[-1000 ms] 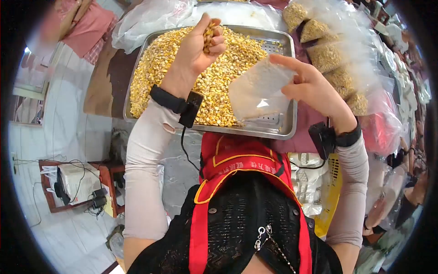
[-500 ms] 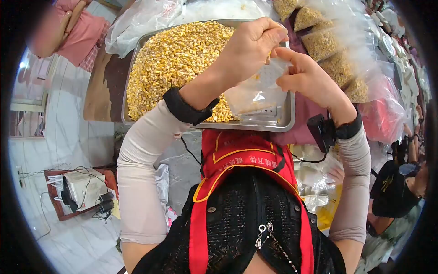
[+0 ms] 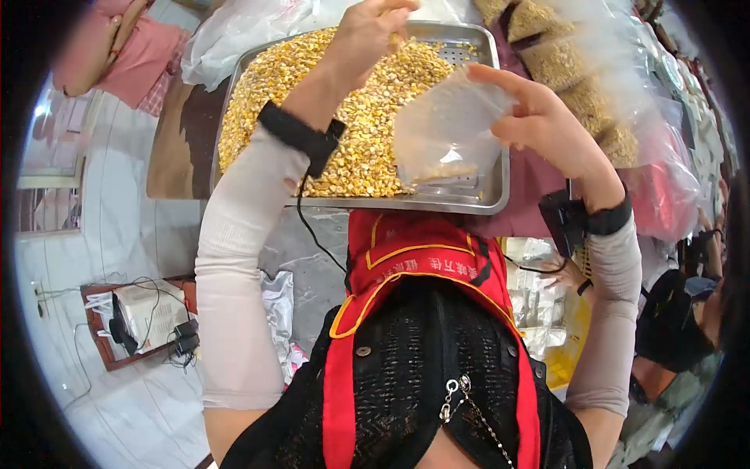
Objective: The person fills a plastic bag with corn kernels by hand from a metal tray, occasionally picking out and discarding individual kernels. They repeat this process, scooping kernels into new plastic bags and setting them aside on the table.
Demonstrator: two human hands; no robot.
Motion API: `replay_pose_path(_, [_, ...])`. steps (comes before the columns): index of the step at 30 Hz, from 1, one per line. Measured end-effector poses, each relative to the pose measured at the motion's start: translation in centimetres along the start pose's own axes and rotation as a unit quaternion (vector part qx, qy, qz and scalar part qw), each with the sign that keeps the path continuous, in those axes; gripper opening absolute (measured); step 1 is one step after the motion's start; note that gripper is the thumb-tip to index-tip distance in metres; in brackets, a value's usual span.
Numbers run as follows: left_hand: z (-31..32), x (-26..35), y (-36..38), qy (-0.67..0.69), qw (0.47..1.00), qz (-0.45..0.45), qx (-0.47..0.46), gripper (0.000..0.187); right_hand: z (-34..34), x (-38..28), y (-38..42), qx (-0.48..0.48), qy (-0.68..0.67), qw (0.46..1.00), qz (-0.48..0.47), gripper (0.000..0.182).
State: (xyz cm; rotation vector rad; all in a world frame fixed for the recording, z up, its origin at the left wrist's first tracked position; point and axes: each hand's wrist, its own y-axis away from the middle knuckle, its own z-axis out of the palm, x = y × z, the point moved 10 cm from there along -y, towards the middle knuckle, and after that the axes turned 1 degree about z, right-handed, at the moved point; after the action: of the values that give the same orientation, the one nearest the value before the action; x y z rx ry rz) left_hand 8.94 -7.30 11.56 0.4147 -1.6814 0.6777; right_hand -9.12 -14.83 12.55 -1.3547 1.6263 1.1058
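A metal tray holds a large heap of yellow corn kernels. My left hand is over the far side of the heap, its fingers closed together; what they hold, if anything, is hard to make out. On the right, my right hand grips the upper edge of a clear plastic bag between thumb and fingers. The bag hangs over the tray's right part, spread wide, with a tan patch showing near its bottom.
Several filled clear bags lie right of the tray on a dark red cloth. Crumpled clear plastic sits at the back left. A person in pink is beyond the left corner. Another person's hand shows at lower right.
My left hand has left the bag and moved away, up and to the left, over the kernels. My right hand keeps the bag, which now hangs more widely spread.
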Motion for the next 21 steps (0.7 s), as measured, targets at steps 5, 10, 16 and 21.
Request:
replay_pose_path(5, [-8.5,-12.4,-0.4,-0.474,0.878,-0.022,0.062,0.024,-0.2,0.5,1.2,-0.005,-0.031,0.999,0.019,0.062])
replay_pose_path(10, [-1.7,-11.7,2.6,-0.714,0.692,0.089,-0.048,0.025,-0.1,0.7,1.3,-0.008,-0.055,0.998,0.025,0.063])
replay_pose_path(16, [2.8,-10.1,6.5,-0.652,0.707,0.225,-0.159,0.015,0.3,0.4,1.3,-0.013,-0.067,0.997,0.034,0.063])
replay_pose_path(21, [-2.6,-7.2,6.1,-0.564,0.812,0.142,-0.048,0.014,0.4,0.2,0.8,-0.016,-0.052,0.998,0.028,0.064])
